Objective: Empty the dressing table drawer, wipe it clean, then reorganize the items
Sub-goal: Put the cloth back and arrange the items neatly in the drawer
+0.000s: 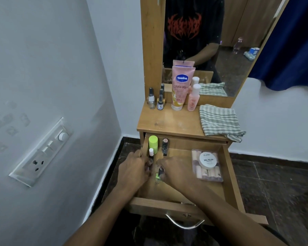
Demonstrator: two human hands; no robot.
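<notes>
The wooden drawer (228,173) is pulled out under the dressing table top (169,121). My left hand (133,170) grips a small dark bottle with a white cap (151,153) at the drawer's left side. My right hand (172,170) pinches a small green nail polish bottle with a dark cap (159,173) beside it. A lime-green capped bottle (153,142) and a dark tube (165,145) stand at the back left. A clear box of nail polish bottles (210,172) with a white round lid (207,159) on it lies at the right.
On the table top stand nail polish bottles (151,100), a pink Vaseline tube (180,87), a pink bottle (193,98) and a striped cloth (220,121). A mirror (212,41) rises behind. A switch panel (43,151) is on the left wall. A blue curtain (292,50) hangs right.
</notes>
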